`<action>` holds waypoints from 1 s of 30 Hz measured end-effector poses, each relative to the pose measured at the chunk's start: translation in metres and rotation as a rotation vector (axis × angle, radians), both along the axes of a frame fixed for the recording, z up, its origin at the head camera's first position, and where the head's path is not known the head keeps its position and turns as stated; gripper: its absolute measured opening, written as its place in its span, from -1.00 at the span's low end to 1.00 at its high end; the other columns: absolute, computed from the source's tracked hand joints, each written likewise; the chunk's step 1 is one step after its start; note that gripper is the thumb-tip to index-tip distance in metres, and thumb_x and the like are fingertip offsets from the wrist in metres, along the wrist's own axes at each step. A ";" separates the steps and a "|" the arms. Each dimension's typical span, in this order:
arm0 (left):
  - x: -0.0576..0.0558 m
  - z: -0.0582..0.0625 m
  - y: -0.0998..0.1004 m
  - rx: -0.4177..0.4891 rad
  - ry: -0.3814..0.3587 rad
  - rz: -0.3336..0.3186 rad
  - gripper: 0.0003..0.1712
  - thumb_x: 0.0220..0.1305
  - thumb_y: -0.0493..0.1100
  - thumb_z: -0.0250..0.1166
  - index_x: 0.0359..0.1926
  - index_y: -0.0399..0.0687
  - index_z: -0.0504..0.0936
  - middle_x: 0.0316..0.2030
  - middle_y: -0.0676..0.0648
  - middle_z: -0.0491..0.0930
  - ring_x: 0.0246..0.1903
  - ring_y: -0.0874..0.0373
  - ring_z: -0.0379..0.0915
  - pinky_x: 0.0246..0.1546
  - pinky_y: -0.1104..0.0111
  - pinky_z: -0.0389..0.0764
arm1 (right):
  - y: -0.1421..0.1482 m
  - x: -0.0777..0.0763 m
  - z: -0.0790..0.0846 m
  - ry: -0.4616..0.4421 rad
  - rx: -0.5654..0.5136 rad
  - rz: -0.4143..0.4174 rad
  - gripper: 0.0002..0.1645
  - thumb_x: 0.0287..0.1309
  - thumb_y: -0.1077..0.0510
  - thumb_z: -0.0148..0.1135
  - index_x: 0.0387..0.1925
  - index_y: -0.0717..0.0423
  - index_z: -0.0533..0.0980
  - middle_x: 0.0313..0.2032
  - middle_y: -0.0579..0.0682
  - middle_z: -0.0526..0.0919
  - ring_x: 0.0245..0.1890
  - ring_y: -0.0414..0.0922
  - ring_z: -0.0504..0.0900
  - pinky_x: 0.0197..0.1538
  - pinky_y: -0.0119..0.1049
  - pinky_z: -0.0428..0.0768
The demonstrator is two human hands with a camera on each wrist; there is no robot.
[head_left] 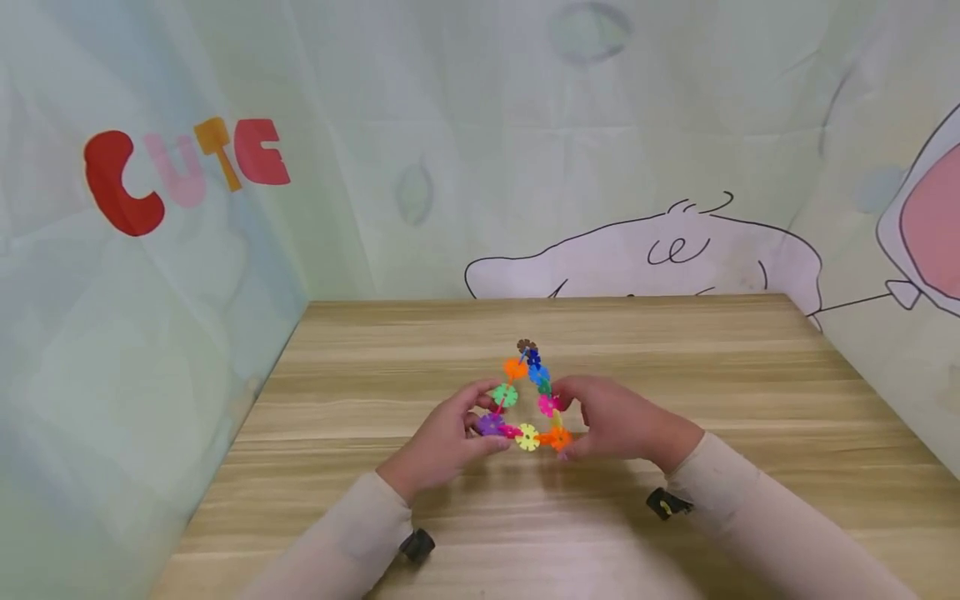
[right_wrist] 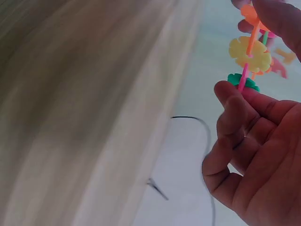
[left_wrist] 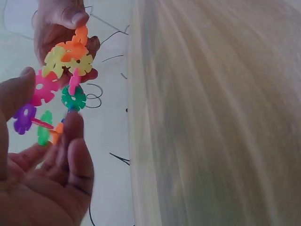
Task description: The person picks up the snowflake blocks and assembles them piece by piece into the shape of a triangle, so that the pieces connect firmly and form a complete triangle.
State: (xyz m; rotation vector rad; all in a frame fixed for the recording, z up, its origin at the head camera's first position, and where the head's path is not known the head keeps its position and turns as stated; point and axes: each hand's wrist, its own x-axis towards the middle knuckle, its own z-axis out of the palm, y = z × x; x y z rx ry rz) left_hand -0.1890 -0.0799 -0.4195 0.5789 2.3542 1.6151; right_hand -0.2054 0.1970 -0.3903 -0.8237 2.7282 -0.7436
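Observation:
A closed, roughly triangular chain of plastic snowflake discs is held up between both hands; a yellow disc (head_left: pixel 527 437) is at its lower edge and a brown disc (head_left: pixel 527 346) at its far tip. My left hand (head_left: pixel 450 433) grips the left corner by the purple disc (head_left: pixel 491 424), its fingers partly hidden behind the mint-green disc (head_left: pixel 506 396). At the right corner, my right hand (head_left: pixel 615 417) holds the chain, the thumb by the orange disc (head_left: pixel 559 438) and the index finger by the pink disc (head_left: pixel 549 405). The right wrist view shows fingertips touching the green disc (right_wrist: pixel 237 80).
Beneath the hands lies a wood-grain table (head_left: pixel 360 350). A printed cloth backdrop (head_left: pixel 420 108) with a cartoon drawing and coloured letters stands behind and to the left. Dark wrist devices sit under each cuff, one at the left wrist (head_left: pixel 417 545).

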 end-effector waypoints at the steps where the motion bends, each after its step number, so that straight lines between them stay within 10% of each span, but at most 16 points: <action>1: -0.002 -0.001 0.001 -0.045 0.008 0.006 -0.10 0.24 -0.16 0.57 0.53 -0.05 0.36 0.12 -0.19 0.54 -0.20 0.07 0.56 -0.27 0.36 0.65 | 0.001 -0.002 -0.002 0.008 0.013 0.004 -0.04 -0.11 -0.03 0.72 0.31 0.21 0.49 0.00 -0.09 0.66 -0.27 -0.10 0.58 -0.11 -0.20 0.64; 14: -0.022 -0.007 0.010 -0.533 -0.016 -0.012 0.03 0.12 -0.02 0.63 0.57 0.02 0.35 0.11 -0.15 0.45 0.00 0.01 0.50 0.17 0.06 0.63 | -0.003 -0.028 -0.025 -0.135 0.141 -0.025 0.01 -0.15 -0.17 0.74 0.33 0.09 0.53 -0.24 -0.10 0.58 -0.24 -0.12 0.50 -0.09 -0.17 0.54; 30: -0.030 -0.009 0.019 -0.695 0.031 -0.006 0.03 0.12 0.01 0.64 0.55 -0.09 0.36 0.22 -0.27 0.48 0.07 -0.06 0.52 0.31 -0.01 0.54 | -0.001 -0.039 -0.029 -0.168 0.169 -0.045 0.09 -0.05 -0.15 0.70 0.50 -0.03 0.42 -0.38 -0.09 0.60 -0.33 -0.11 0.52 -0.13 -0.15 0.54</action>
